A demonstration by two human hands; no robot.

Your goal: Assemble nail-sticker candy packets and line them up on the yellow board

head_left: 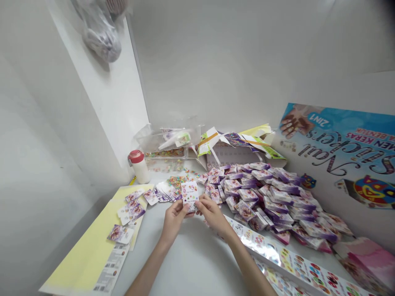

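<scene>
Both bare forearms came in from the bottom of the view, with the left hand (174, 220) and the right hand (211, 213) close together, wrists slightly bent. Neither hand was spread: both were partly closed, and together they held one small white printed card (189, 195) upright by its lower edge, just above the white tabletop (191, 263). The card showed colourful nail designs, but its small print was too tiny to read.

Beyond and right of the right hand lay a single large heap of purple-and-white packaged cards (262, 197), dozens of them, too many to count. Below that hand ran a long strip of sticker sheets (296, 263) printed with round nail designs, and farther right sat one pink box (368, 259). One poster (336, 152) stood beyond the heap, reading "Nail Stickers", "2IN1" and "KERAS".

Just beyond the left hand lay a fanned row of white cards (165, 191) and a small heap of tiny colourful stickers (178, 181). Farther left, roughly six cards (131, 207) rested on a yellow sheet (83, 250). One white bottle (138, 167) with a red cap stood beyond them.
</scene>
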